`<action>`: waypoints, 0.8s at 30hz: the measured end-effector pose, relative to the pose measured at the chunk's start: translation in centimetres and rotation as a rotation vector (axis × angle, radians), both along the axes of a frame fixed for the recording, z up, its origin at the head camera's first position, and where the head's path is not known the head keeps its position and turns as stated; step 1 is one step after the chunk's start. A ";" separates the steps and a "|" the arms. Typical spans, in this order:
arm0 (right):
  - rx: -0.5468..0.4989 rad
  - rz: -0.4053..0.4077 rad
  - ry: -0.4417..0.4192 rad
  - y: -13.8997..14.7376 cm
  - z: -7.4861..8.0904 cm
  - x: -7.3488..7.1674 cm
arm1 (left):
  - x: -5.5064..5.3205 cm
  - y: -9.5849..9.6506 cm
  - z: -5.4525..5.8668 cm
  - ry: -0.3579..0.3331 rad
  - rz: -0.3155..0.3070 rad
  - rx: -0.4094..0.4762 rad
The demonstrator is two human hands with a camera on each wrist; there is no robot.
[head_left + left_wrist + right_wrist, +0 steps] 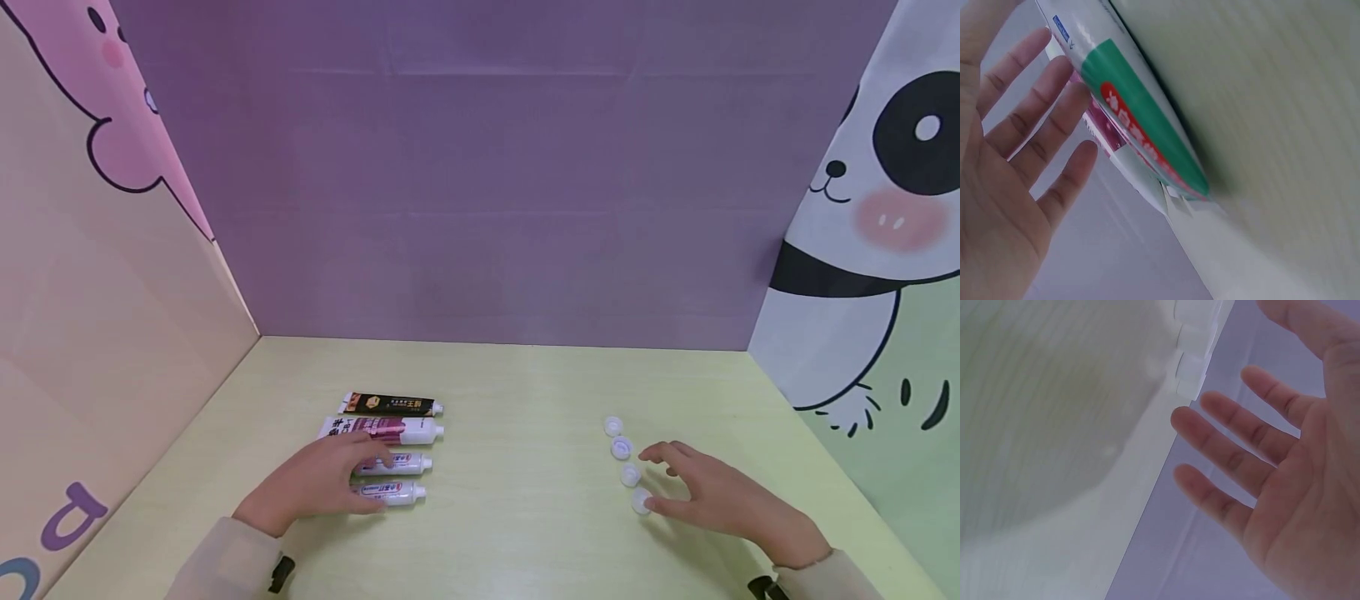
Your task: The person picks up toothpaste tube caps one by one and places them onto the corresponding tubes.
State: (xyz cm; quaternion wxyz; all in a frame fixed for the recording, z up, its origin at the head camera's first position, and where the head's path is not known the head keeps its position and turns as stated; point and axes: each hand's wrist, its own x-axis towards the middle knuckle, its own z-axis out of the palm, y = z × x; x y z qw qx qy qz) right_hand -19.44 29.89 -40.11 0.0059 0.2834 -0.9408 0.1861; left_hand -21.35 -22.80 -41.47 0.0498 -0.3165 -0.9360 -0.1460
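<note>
Several toothpaste tubes lie in a column on the left of the table, their uncapped-looking nozzles pointing right. At the far end is a black tube (393,405), then a purple-and-white tube (420,431), then two smaller white ones. My left hand (318,479) is over the small tubes, thumb beside the nearest white tube (405,493) and fingertips over the other white tube (408,464). In the left wrist view its fingers are spread and relaxed beside a green-banded tube (1141,119). My right hand (720,496) hovers, fingers loosely bent, its thumb tip right at the nearest round white cap (641,501).
More white caps (620,448) run away from me in a line on the right of the pale wooden table (517,467). A purple panel (495,183) stands behind, with cartoon-printed side panels (847,333) at left and right.
</note>
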 end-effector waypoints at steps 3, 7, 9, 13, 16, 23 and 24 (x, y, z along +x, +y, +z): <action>-0.003 0.008 -0.001 -0.1 0.0 0.2 | 0.0 0.0 0.1 -0.046 -0.029 0.017; -0.001 0.029 0.016 -0.1 -0.2 0.2 | 0.0 0.1 0.2 -0.118 -0.064 0.046; -0.001 0.041 0.023 -0.2 -0.3 0.2 | 0.0 0.1 0.3 -0.145 -0.074 0.053; 0.000 0.048 0.020 -0.2 -0.3 0.1 | 0.1 0.0 0.4 -0.163 -0.081 0.059; -0.005 0.048 -0.001 -0.3 -0.4 0.0 | 0.1 -0.1 0.5 -0.177 -0.083 0.063; -0.010 0.068 -0.039 -0.5 -0.5 -0.1 | 0.2 -0.6 0.7 -0.228 -0.094 0.066; -0.010 0.070 -0.038 -0.6 -0.6 -0.2 | 0.2 -0.6 0.7 -0.235 -0.096 0.068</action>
